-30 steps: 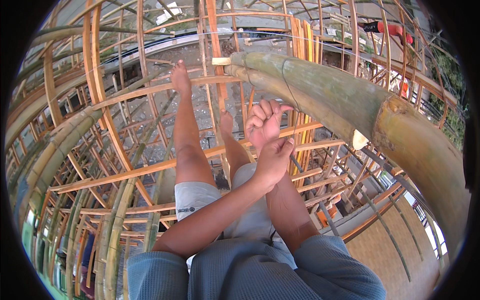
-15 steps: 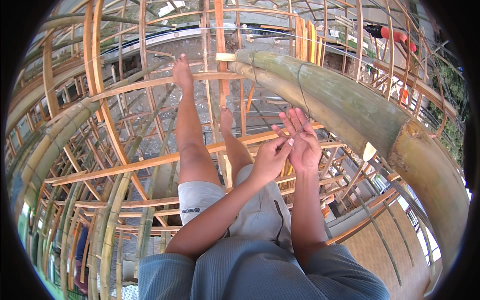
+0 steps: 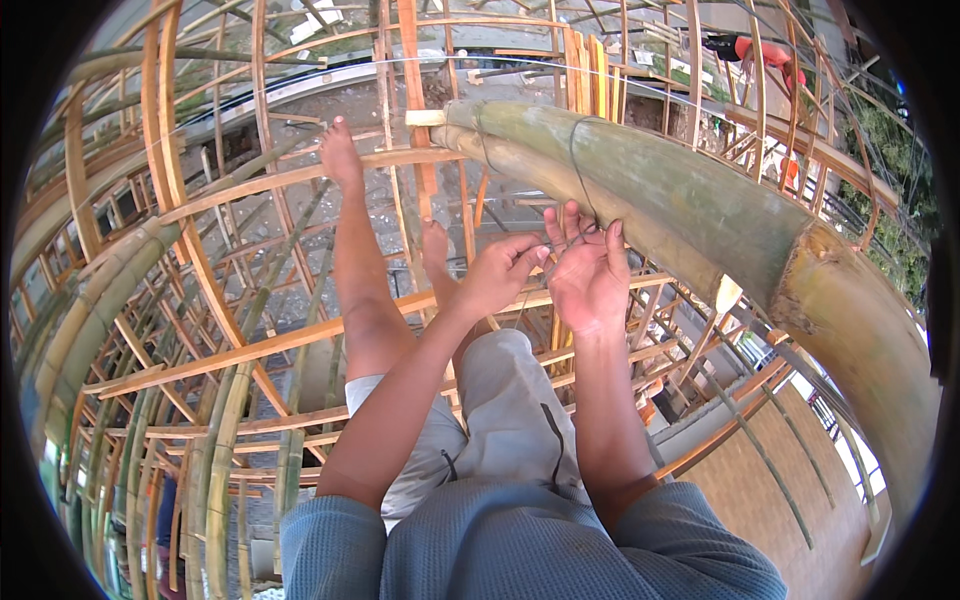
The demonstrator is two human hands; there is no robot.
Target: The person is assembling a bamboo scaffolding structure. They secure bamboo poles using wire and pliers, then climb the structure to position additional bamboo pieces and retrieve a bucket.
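Note:
A thin dark wire loops around a thick green bamboo pole and the paler bamboo pole lying against it. Its loose end runs down to both of my hands. My left hand is closed, thumb and fingertips pinching the wire end. Beside it, just below the paler pole, my right hand is turned palm up, its fingers curled over the wire and its thumb raised. The exact grip of the right fingertips is partly hidden.
My bare legs stretch over an open wooden frame, one foot resting on a curved timber. A long batten crosses beneath them. Bamboo poles stand at left. The ground lies far below. A person in red is at far right.
Both hands have shifted left in view and drawn slightly apart, with the wire between them. My right fingers, spread earlier, are now more curled and the thumb is up. The view has shifted slightly.

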